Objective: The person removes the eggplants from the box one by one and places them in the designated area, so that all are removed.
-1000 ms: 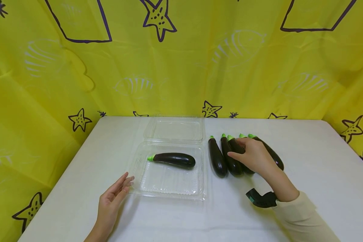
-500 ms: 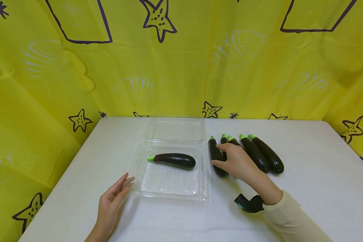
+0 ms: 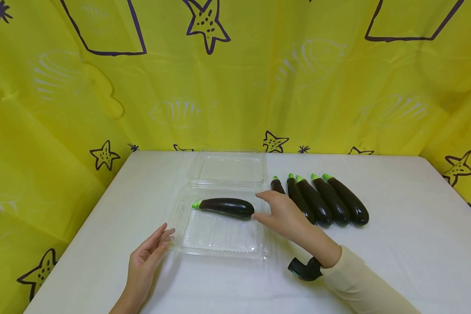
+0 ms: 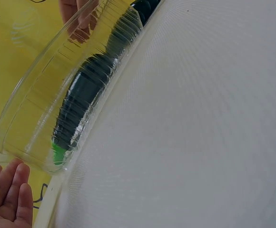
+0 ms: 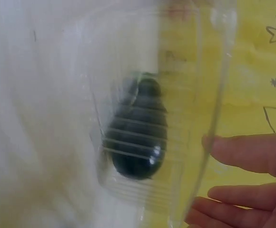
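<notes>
A dark purple eggplant [image 3: 226, 208] with a green stem lies across the base of an opened clear plastic clamshell box [image 3: 220, 240]. My right hand [image 3: 284, 216] hovers over the box's right edge, thumb and fingers spread apart, with nothing between them. Its thumb tip is close to the eggplant's thick end. My left hand [image 3: 145, 257] stays at the box's front left corner, fingers fairly straight, touching the rim. Several more eggplants [image 3: 331, 198] lie in a row to the right of the box. The right hand partly hides the leftmost of these.
The clear lid [image 3: 227, 169] is folded back flat behind the base. A white cloth [image 3: 408, 244] covers the table. Yellow curtain [image 3: 243, 87] with star and fish drawings hangs at the back and both sides. A black strap [image 3: 306, 268] is on the right wrist.
My right hand has moved left from the row of eggplants to the box's right edge, carrying nothing. The left hand, the box and the eggplants have stayed in place.
</notes>
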Demonstrator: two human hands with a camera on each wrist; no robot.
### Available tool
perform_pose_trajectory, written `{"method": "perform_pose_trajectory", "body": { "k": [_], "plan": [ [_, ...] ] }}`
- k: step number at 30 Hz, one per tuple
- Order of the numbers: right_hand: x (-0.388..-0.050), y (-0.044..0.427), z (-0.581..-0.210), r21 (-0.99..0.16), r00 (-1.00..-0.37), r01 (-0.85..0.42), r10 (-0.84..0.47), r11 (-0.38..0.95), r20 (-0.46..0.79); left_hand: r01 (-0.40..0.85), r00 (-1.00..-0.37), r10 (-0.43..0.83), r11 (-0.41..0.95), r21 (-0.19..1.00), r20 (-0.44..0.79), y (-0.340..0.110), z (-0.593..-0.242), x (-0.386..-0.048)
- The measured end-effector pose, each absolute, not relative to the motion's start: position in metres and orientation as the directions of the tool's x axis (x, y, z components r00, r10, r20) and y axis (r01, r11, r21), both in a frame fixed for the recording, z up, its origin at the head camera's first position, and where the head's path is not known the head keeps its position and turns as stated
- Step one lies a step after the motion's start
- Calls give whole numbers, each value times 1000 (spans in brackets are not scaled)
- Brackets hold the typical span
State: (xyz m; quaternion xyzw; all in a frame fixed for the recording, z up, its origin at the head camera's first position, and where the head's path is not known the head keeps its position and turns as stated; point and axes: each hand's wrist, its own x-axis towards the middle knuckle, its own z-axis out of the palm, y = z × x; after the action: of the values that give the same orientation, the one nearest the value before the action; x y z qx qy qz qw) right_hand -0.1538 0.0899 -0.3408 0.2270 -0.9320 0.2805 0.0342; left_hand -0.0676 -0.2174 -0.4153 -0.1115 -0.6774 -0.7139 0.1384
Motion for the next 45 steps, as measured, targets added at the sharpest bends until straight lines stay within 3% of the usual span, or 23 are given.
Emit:
{"method": "perform_pose_trajectory", "body": {
  "k": [11, 18, 45],
  "plan": [
    [-164, 65, -355, -464, -827, -563, -472, 684, 307, 324, -945, -63, -32, 946, 321, -216, -413, -69],
    [-170, 55, -361, -471, -812, -582, -505, 663, 293, 322, -945, -61, -34, 946, 320, -216, -414, -68],
    [-171, 40, -369, -321, -777, -629, -571, 708, 264, 330, -942, -67, -32, 943, 328, -217, -416, -68]
  ]
}}
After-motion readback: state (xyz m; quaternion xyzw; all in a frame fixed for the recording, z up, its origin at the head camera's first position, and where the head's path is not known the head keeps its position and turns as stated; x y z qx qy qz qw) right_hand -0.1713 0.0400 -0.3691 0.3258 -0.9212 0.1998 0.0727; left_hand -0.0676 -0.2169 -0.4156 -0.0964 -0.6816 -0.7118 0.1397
